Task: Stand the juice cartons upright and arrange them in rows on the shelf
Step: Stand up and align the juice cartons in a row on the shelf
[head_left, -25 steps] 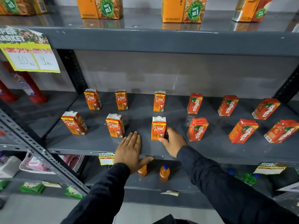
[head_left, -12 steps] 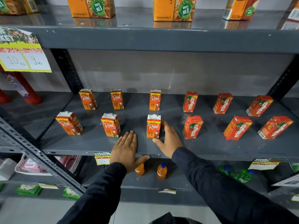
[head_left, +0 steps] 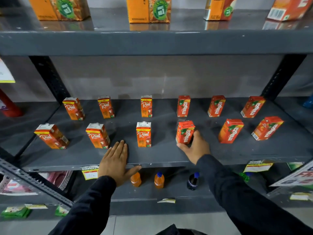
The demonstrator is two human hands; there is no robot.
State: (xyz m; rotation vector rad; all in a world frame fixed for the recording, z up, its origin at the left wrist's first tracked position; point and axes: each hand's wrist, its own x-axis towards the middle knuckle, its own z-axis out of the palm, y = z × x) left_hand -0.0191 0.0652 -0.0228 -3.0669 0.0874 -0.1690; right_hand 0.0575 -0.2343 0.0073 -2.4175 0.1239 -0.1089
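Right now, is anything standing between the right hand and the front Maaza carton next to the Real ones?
Nothing visible does. The right hand is already wrapped around that Maaza carton, thumb at its lower front. The nearest Real carton stands apart, to its left.

Matt grey painted metal shelf [head_left: 84,155]; printed, slightly glossy paperboard juice cartons [head_left: 143,134]; plastic bottles [head_left: 159,180] below.

Right fingers [head_left: 197,134] behind Maaza carton [head_left: 185,133]

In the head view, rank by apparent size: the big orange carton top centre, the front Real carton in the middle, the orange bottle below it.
1. Big orange carton, cropped
2. Front Real carton
3. Orange bottle, farther away, so unsure
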